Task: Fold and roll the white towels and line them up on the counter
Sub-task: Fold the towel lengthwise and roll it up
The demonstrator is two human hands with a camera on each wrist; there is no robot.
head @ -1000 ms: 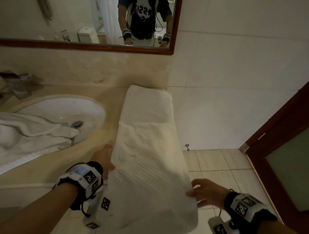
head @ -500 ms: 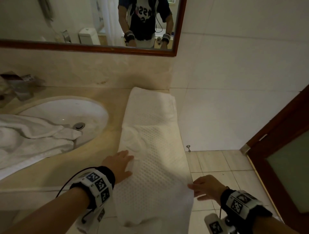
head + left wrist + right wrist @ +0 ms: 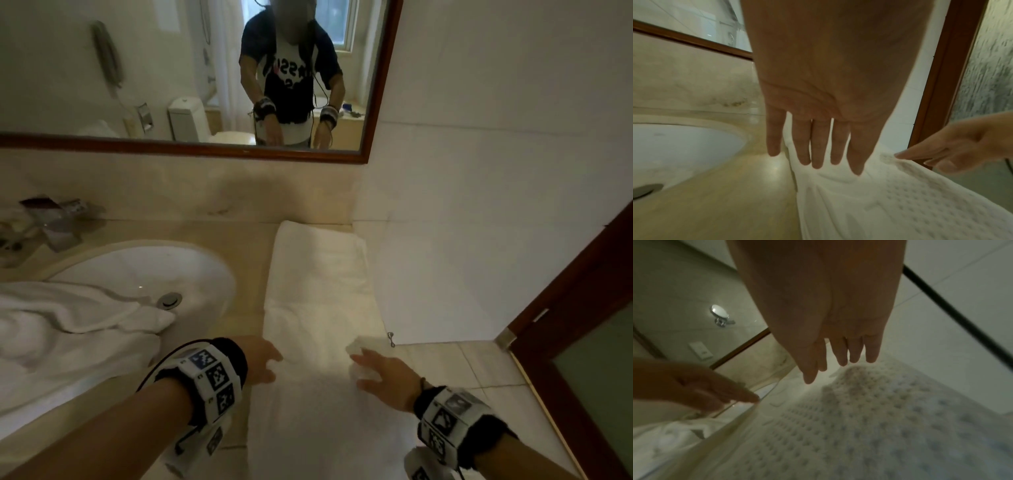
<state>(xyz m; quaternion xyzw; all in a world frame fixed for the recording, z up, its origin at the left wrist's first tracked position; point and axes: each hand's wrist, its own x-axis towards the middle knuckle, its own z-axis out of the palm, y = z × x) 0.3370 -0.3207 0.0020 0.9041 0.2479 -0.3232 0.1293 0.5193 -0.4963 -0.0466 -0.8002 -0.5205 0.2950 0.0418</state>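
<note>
A long white waffle-weave towel [image 3: 318, 308], folded lengthwise, lies on the beige counter [image 3: 248, 263] from the back wall to the front edge, and its near end hangs over. My left hand [image 3: 270, 361] has straight fingers whose tips rest on the towel's left edge [image 3: 807, 175]. At the towel's right edge my right hand [image 3: 370, 366] is also flat, fingers stretched over the textured cloth [image 3: 859, 426]. A small raised fold of towel sits by its fingertips. Neither hand grips anything.
A second white towel [image 3: 68, 335] lies crumpled across the round sink [image 3: 154, 270] on the left, with the faucet [image 3: 51, 222] behind it. A mirror hangs above. The tiled wall borders the towel's right side, and a wooden door [image 3: 582, 325] stands further right.
The towel has come down flat onto the counter. Both hands have let go of its edges and now lie with straight fingers on it, closer together.
</note>
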